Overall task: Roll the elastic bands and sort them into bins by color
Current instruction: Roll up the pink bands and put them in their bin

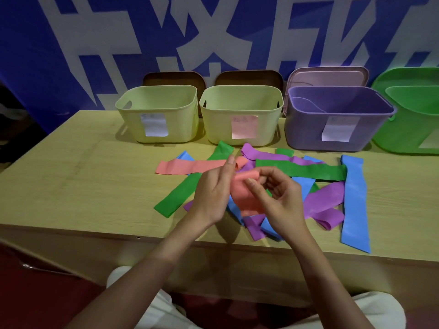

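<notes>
A pink elastic band (244, 195) hangs between both hands above the table, its top end curled over. My right hand (278, 200) pinches that curled end with thumb and fingers. My left hand (213, 188) presses flat against the band's left side, fingers straight. Under the hands lies a loose pile of flat bands: a second pink band (187, 166), green bands (185, 191) (306, 169), purple bands (323, 203) and blue bands (355, 200). Along the back stand four bins: two pale yellow (156, 100) (242, 100), a purple one (339, 108) and a green one (413, 108).
Each bin carries a paper label (154, 125) on its front. Lids lean behind the bins against a blue and white wall banner. The wooden table (83, 186) has bare surface at the left. The front edge runs just under my wrists.
</notes>
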The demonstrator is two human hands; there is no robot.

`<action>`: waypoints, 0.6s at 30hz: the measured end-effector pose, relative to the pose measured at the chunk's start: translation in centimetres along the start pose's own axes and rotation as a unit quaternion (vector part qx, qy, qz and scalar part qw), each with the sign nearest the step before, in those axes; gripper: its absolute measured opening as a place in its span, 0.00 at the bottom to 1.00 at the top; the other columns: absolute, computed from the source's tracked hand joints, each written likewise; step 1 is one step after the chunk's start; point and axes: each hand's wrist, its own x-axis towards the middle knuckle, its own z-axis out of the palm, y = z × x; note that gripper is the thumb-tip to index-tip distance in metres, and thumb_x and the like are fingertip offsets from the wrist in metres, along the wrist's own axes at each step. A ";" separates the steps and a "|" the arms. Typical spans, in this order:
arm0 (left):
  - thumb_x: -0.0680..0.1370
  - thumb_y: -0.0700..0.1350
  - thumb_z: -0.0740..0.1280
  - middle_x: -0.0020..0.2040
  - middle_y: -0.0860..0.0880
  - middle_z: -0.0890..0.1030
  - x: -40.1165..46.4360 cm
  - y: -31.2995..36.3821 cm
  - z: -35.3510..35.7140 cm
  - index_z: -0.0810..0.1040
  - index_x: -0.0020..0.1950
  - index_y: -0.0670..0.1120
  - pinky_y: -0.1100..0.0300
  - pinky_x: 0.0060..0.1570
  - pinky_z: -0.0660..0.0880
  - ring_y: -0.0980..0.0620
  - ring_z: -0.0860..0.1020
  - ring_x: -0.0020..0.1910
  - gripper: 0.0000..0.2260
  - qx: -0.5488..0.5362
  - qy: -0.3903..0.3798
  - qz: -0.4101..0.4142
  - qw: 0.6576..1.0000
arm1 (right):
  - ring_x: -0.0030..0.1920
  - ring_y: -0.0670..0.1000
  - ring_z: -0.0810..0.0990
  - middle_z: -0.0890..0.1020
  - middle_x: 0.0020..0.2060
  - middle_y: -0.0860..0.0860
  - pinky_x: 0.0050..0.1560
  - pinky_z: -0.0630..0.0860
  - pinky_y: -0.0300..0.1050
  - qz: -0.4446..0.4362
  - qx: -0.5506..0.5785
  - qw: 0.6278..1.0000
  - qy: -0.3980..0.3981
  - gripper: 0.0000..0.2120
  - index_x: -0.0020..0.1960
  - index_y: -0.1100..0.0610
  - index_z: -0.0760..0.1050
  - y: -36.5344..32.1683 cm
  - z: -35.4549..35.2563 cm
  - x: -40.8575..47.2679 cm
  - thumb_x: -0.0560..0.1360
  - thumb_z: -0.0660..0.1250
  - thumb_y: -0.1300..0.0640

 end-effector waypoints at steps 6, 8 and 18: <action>0.81 0.53 0.51 0.23 0.56 0.65 -0.2 -0.8 0.3 0.63 0.31 0.56 0.57 0.29 0.62 0.61 0.66 0.25 0.18 0.092 0.055 0.095 0.990 | 0.37 0.46 0.74 0.75 0.33 0.46 0.42 0.73 0.40 0.002 0.017 1.000 -0.003 0.07 0.48 0.51 0.78 -0.2 0.1 0.0 0.70 0.71 0.52; 0.81 0.53 0.52 0.24 0.56 0.67 -0.1 -0.8 0.5 0.65 0.30 0.53 0.53 0.31 0.64 0.60 0.66 0.25 0.19 0.047 0.061 0.059 0.995 | 0.36 0.46 0.73 0.74 0.32 0.49 0.41 0.72 0.38 -0.003 0.037 0.999 -0.016 0.12 0.55 0.55 0.77 -0.3 0.1 -0.1 0.72 0.71 0.57; 0.80 0.50 0.56 0.33 0.41 0.73 0.8 0.7 0.2 0.75 0.38 0.33 0.58 0.33 0.66 0.50 0.70 0.31 0.23 -0.110 0.012 -0.070 0.991 | 0.41 0.60 0.77 0.78 0.39 0.61 0.45 0.74 0.53 -0.055 0.011 0.998 -0.029 0.10 0.53 0.51 0.77 -1.3 0.5 0.3 0.75 0.68 0.63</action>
